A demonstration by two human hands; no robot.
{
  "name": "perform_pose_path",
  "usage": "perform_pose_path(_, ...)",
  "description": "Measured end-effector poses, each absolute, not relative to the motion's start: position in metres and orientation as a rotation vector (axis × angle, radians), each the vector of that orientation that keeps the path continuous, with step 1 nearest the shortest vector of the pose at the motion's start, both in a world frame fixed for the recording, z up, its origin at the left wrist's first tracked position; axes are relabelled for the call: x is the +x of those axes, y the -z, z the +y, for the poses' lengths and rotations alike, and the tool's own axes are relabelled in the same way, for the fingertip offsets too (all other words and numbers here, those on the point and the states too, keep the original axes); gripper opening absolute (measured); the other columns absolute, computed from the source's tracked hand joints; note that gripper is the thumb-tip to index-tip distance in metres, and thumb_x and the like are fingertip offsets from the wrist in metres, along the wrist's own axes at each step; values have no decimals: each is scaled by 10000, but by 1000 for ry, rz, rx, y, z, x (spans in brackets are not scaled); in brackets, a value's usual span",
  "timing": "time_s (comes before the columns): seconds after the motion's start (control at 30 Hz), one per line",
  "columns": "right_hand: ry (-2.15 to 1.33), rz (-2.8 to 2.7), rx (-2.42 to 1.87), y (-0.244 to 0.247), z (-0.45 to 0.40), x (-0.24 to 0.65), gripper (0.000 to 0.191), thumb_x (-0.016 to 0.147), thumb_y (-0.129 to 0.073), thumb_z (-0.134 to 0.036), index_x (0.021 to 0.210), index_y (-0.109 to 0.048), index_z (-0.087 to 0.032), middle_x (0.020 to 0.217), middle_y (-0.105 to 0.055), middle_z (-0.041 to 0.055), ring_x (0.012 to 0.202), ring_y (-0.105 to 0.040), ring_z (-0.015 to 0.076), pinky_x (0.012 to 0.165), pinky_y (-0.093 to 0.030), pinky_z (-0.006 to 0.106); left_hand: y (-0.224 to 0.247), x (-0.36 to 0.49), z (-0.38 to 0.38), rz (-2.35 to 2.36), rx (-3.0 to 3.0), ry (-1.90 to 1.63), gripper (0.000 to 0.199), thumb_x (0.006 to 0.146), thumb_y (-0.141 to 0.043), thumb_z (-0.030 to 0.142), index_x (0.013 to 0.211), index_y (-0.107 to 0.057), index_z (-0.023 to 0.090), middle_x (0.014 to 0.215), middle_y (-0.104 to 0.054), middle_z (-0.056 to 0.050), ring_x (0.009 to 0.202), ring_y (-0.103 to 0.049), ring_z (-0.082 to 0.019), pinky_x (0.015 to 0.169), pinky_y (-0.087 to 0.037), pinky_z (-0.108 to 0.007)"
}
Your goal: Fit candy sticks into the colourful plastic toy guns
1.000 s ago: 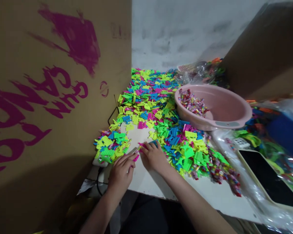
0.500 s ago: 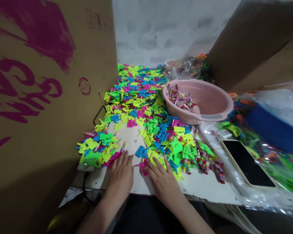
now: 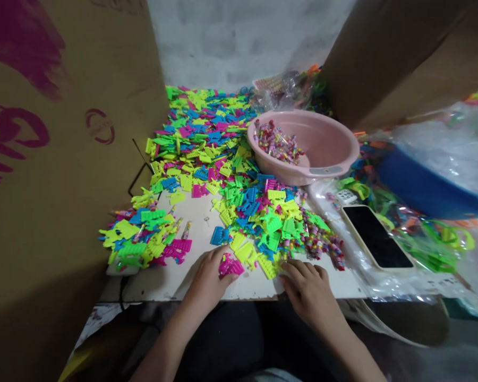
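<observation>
At the table's front edge, my left hand [image 3: 210, 273] has its thumb and fingers around a magenta ridged plastic piece [image 3: 231, 266], which rests at the tabletop. My right hand [image 3: 308, 284] lies to the right, its fingers bent and close together at the near edge of the pile; whatever is in its fingertips is hidden. Between the hands are yellow plastic pieces [image 3: 245, 252]. A blue plastic piece [image 3: 220, 235] lies just beyond my left hand. Small wrapped candy sticks [image 3: 322, 244] are heaped beyond my right hand.
A pink basin [image 3: 330, 143] holds more wrapped sticks. Loose plastic pieces [image 3: 207, 122] spread back to the wall, with a smaller heap [image 3: 143, 233] at left. A phone [image 3: 376, 236] lies on clear plastic bags. Cardboard boxes [image 3: 83, 185] wall both sides; a blue tub [image 3: 426, 185] stands right.
My left hand has left the left heap's magenta pieces and moved right to the middle magenta piece. My right hand has shifted right, off the yellow pieces. The view has turned slightly.
</observation>
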State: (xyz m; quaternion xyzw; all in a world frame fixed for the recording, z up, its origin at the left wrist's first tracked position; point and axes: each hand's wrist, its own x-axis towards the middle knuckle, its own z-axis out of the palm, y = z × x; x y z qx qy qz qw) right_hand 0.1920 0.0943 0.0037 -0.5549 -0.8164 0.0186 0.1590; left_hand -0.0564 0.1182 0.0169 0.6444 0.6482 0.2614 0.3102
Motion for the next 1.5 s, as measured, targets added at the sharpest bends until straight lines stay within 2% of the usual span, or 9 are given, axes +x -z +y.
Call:
perform_pose_path(0.07,-79,-2296,-1618,-2,95,193,206,937,-449,-200,1078,-599,-192,1085,-667,96,919,-581,240,785,-350,371,-19,-55,117,1681,1579,-738,451,674,-680,147,1117,-631,218,1114,-678,-84,1043,-620,-257,878,-481,-356)
perform_pose_path(0.2,-81,-2251,-1684,0,98,188,145,941,-472,-248,918,-606,-198,950,-668,74,835,-578,236,722,-348,349,-17,-53,114,1512,1328,-896,136,684,-685,250,790,-615,201,710,-638,10,648,-589,-157,595,-465,-248)
perform_pose_path(0.3,-66,-2240,-1697,2,98,186,194,951,-445,-239,820,-582,-198,842,-649,66,766,-569,231,693,-349,342,-16,-50,111,1375,1055,-1028,259,631,-742,294,705,-514,197,603,-515,70,544,-509,-103,523,-430,-201)
perform_pose_path(0.53,-23,-2128,-1658,1,99,200,271,961,-435,-363,903,-612,-167,806,-637,85,764,-577,245,652,-370,330,-20,-41,109,1234,793,-1054,478,615,-806,338,1012,-609,158,820,-677,-26,683,-609,-142,602,-476,-227)
perform_pose_path(0.83,41,-1985,-1948,-16,121,180,242,937,-479,-342,1016,-657,-198,771,-695,50,645,-632,194,535,-338,269,-7,-35,109,1217,875,-1061,361,680,-770,378,901,-597,151,747,-655,-7,631,-563,-122,556,-446,-212)
perform_pose_path(0.97,14,-1982,-2040,-19,115,177,181,911,-532,-327,951,-682,-233,778,-720,34,621,-657,183,491,-289,255,-7,-36,110,1199,850,-1053,365,669,-776,384,882,-587,155,732,-652,-1,622,-574,-124,544,-441,-212)
perform_pose_path(1.13,-98,-1869,-2111,-14,116,172,284,891,-563,-450,979,-680,-207,584,-678,18,538,-643,192,484,-283,243,-6,-35,111,1208,865,-1026,395,631,-790,404,862,-589,155,680,-620,20,578,-554,-115,536,-436,-216)
perform_pose_path(1.23,-122,-1856,-2156,-13,126,167,315,863,-594,-477,1014,-684,-215,609,-696,35,556,-649,206,490,-287,246,-9,-35,111,1239,865,-998,388,622,-790,396,867,-615,153,663,-604,33,572,-536,-108,531,-410,-207)
perform_pose_path(1.5,-348,-1744,-1572,-26,117,171,225,897,-515,-399,842,-586,-193,763,-647,59,693,-608,187,612,-455,276,-14,-32,106,1139,705,-1033,338,608,-814,335,754,-563,161,663,-593,37,625,-552,-112,602,-440,-210)
